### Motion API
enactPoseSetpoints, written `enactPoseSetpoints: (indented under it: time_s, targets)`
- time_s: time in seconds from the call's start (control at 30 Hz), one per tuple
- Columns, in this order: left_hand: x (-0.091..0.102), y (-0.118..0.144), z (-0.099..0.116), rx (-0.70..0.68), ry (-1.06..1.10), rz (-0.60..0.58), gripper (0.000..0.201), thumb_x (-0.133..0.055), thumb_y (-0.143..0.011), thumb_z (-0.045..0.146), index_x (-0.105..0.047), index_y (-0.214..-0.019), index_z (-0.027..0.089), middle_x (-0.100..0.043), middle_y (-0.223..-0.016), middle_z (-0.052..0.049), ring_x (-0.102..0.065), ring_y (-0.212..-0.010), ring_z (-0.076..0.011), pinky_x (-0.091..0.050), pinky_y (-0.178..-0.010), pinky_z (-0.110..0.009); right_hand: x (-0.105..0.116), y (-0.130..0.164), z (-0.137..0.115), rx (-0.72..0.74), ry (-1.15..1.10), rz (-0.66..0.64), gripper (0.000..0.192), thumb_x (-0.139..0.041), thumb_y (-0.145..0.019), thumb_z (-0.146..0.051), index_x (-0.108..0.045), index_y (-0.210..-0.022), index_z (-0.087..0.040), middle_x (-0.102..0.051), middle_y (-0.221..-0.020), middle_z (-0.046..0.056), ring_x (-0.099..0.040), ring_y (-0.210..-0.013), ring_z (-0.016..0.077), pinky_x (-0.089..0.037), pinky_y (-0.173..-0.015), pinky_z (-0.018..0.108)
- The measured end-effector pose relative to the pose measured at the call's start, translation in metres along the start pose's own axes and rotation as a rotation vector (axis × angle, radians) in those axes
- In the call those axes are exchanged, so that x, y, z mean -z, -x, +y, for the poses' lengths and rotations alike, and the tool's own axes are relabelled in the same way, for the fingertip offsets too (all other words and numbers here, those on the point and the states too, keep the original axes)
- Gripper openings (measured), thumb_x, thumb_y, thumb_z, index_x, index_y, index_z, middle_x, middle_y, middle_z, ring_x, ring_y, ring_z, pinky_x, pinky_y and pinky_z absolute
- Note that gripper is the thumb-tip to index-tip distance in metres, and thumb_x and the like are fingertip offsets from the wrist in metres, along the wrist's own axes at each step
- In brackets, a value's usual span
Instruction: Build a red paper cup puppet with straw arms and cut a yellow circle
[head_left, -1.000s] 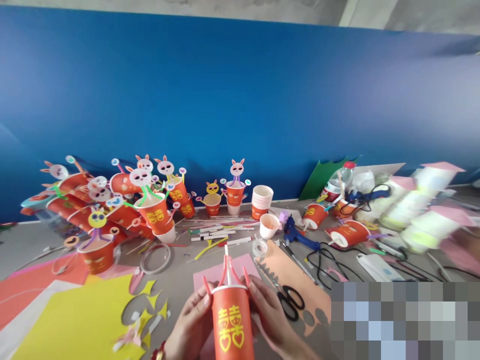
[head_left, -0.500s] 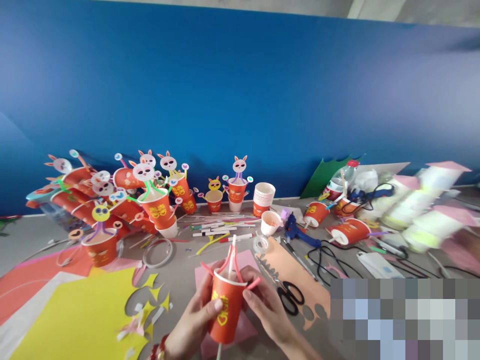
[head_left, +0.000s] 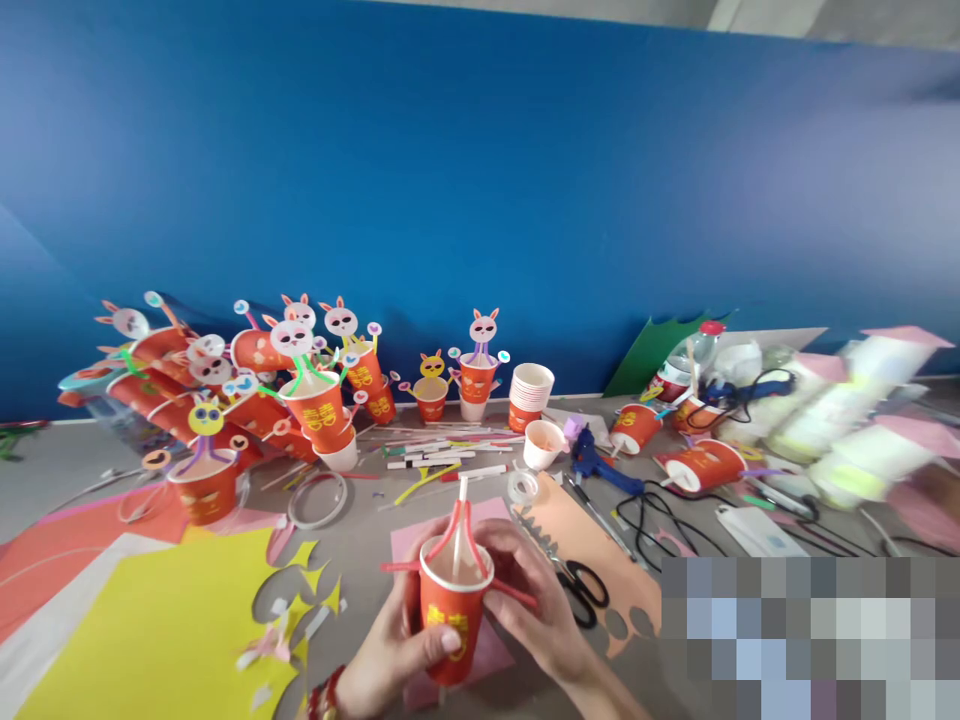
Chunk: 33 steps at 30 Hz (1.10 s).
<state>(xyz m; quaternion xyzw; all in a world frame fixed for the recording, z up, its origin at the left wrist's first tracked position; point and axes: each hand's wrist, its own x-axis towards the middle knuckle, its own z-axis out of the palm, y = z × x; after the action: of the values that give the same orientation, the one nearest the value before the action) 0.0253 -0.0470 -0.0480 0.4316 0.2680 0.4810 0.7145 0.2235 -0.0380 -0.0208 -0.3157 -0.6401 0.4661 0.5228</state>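
A red paper cup [head_left: 452,612] with gold characters is held upright low in the middle of the view, over a pink sheet [head_left: 435,530]. My left hand [head_left: 401,645] wraps its left side with the thumb across the front. My right hand [head_left: 529,600] grips its right side near the rim. A white straw [head_left: 460,520] and red pipe-cleaner stems [head_left: 450,528] rise out of the cup's mouth, and red pipe-cleaner arms stick out sideways at the rim.
Finished bunny cups [head_left: 315,405] crowd the left back by the blue wall. A cup stack [head_left: 529,392], blue glue gun [head_left: 592,462], tape roll [head_left: 522,487], scissors [head_left: 581,590], cables and fallen cups [head_left: 705,465] lie to the right. Yellow sheet [head_left: 165,630] lies front left.
The cup has tipped from mouth-away to upright, its open mouth now facing up toward me. Both hands shifted their grip around it; the pipe-cleaner arms now stick out sideways.
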Motion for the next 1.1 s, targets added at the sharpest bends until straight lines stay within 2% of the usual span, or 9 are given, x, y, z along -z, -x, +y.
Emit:
enactPoseSetpoints:
  time_s: [0.13,0.37,0.5,0.57,0.7,0.93,1.1]
  targets:
    - [0.001,0.0,-0.004,0.055,0.039,0.061,0.075,-0.083,-0.07,0.036,-0.054,-0.137,0.02,-0.069,-0.123,-0.015,-0.051,-0.129,-0.0382,-0.041,-0.108,-0.048,-0.001,0.002,0.005,-0.024,-0.07,0.0,0.036,-0.063,-0.091,-0.032,-0.057,-0.126,-0.028,-0.053,-0.125,0.01,-0.059,-0.113,0.0263,-0.052,-0.092,0.035]
    - [-0.001,0.0,-0.002,0.086,0.102,0.124,0.062,-0.085,-0.067,0.035,-0.065,-0.124,0.02,-0.071,-0.12,-0.014,-0.062,-0.114,-0.0363,-0.048,-0.099,-0.045,-0.007,0.004,0.004,-0.013,-0.095,0.1,0.031,-0.066,-0.09,-0.029,-0.058,-0.12,-0.03,-0.055,-0.117,0.008,-0.06,-0.087,0.017,-0.052,-0.071,0.026]
    - [-0.002,0.0,-0.002,0.092,0.117,0.17,0.057,-0.086,-0.064,0.035,-0.069,-0.116,0.018,-0.073,-0.112,-0.014,-0.066,-0.104,-0.0341,-0.053,-0.09,-0.041,-0.009,0.002,0.004,0.038,-0.075,0.161,0.01,-0.065,-0.09,-0.022,-0.06,-0.098,-0.025,-0.056,-0.094,0.003,-0.057,-0.078,0.0148,-0.048,-0.066,0.024]
    - [-0.002,-0.001,-0.001,0.106,0.116,0.193,0.057,-0.087,-0.064,0.034,-0.069,-0.116,0.017,-0.074,-0.108,-0.014,-0.067,-0.1,-0.0331,-0.054,-0.087,-0.04,-0.008,0.001,0.003,0.086,-0.042,0.167,0.007,-0.064,-0.09,-0.02,-0.059,-0.088,-0.023,-0.055,-0.085,0.002,-0.055,-0.077,0.0152,-0.045,-0.067,0.024]
    - [-0.003,-0.001,0.003,0.098,0.119,0.251,0.064,-0.087,-0.064,0.033,-0.066,-0.122,0.019,-0.074,-0.11,-0.013,-0.063,-0.113,-0.0353,-0.05,-0.097,-0.043,-0.006,0.001,0.003,0.11,-0.035,0.159,0.008,-0.062,-0.091,-0.019,-0.058,-0.086,-0.022,-0.055,-0.082,0.001,-0.053,-0.073,0.0149,-0.042,-0.065,0.025]
    - [-0.004,0.001,0.006,0.125,0.131,0.205,0.065,-0.087,-0.064,0.035,-0.066,-0.124,0.019,-0.072,-0.116,-0.015,-0.063,-0.113,-0.0361,-0.051,-0.097,-0.044,-0.006,0.003,0.006,0.052,-0.091,0.18,0.01,-0.063,-0.091,-0.02,-0.056,-0.084,-0.022,-0.053,-0.081,0.001,-0.05,-0.069,0.0133,-0.041,-0.061,0.025]
    - [-0.009,0.0,0.004,0.111,0.199,0.338,0.071,-0.089,-0.058,0.035,-0.066,-0.124,0.02,-0.075,-0.113,-0.014,-0.065,-0.111,-0.0383,-0.052,-0.096,-0.044,-0.007,0.004,0.007,0.01,-0.118,0.195,0.011,-0.067,-0.09,-0.028,-0.058,-0.089,-0.022,-0.053,-0.082,0.0,-0.05,-0.067,0.0123,-0.042,-0.061,0.025]
